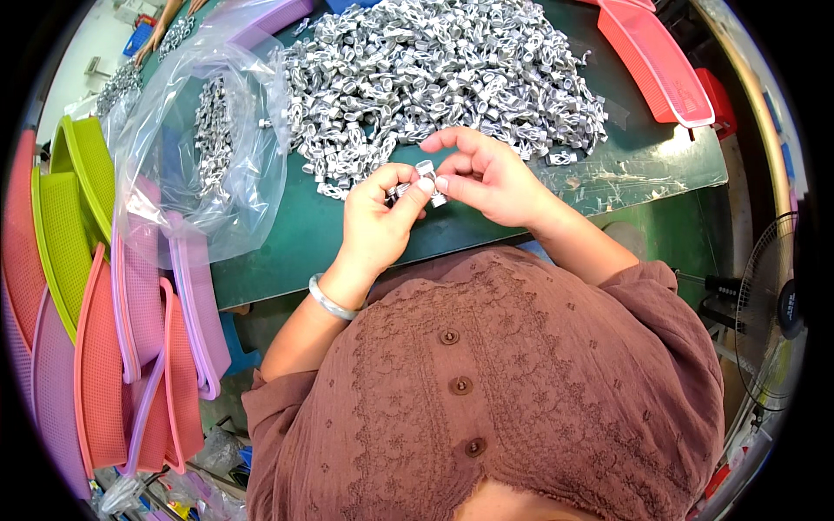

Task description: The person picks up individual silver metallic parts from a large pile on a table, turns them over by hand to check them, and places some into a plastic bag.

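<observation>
Close to the table's front edge, my left hand (380, 215) is closed around a few small grey-and-white looped parts (425, 168), pinching them between thumb and fingers. My right hand (495, 178) meets it from the right, thumb and a finger closed on the same cluster, while its index finger arches above. What kind of part these are is too small to tell. Just beyond both hands spreads a large heap of similar grey-and-white pieces (434, 74). Left of the heap, an open clear plastic bag (252, 204) holds more of them.
The green table (608, 174) has a scuffed right corner. Pink baskets (651, 65) sit at its far right. Stacked green (65, 252), pink and purple baskets crowd my left. A fan (769, 304) stands at right. Another person's arm (159, 30) shows at far left.
</observation>
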`<state>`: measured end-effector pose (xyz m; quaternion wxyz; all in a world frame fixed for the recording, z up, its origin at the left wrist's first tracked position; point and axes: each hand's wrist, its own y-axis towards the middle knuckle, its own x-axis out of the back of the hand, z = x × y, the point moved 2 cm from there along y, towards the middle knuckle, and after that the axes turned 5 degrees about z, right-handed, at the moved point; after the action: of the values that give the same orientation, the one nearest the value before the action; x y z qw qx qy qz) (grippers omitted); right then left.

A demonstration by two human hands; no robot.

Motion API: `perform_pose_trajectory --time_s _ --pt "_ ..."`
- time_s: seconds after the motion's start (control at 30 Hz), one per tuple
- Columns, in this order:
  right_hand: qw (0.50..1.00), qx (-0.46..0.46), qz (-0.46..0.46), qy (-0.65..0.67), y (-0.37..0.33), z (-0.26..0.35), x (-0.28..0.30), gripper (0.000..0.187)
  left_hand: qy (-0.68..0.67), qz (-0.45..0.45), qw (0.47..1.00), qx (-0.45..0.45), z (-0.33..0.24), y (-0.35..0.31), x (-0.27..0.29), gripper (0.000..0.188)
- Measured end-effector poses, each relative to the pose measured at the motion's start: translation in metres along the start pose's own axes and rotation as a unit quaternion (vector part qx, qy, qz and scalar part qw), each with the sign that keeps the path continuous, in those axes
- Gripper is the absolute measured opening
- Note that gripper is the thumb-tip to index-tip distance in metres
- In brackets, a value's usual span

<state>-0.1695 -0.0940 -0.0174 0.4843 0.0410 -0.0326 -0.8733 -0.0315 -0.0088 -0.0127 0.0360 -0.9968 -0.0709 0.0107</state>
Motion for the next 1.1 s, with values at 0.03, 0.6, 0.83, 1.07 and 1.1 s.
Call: perform_pose_trajectory --time_s 0.03,0.6,0.83,1.07,1.1 --pt "0.996 -0.053 0.002 0.073 0.000 -0.001 0.000 0.030 -0.094 0.011 0.992 0.084 0.002 0.000 -0.001 0.007" --pt "0.920 -0.194 -0.023 0.339 -0.002 -0.008 -0.008 0.025 -0.262 -0.011 0.945 0.195 0.005 -0.001 -0.005 0.015" --pt "0.915 -0.201 -0.006 0.350 -0.002 -0.009 -0.007 0.023 -0.235 -0.029 0.958 0.161 0.006 -0.002 -0.005 0.014" --pt "0.911 -0.201 0.040 0.358 -0.004 -0.003 -0.007 0.029 -0.174 -0.043 0.980 0.086 0.013 -0.001 -0.002 0.011" --pt "0.912 -0.199 0.041 0.357 -0.004 -0.004 -0.006 0.030 -0.164 -0.041 0.982 0.079 0.013 -0.001 -0.002 0.010"
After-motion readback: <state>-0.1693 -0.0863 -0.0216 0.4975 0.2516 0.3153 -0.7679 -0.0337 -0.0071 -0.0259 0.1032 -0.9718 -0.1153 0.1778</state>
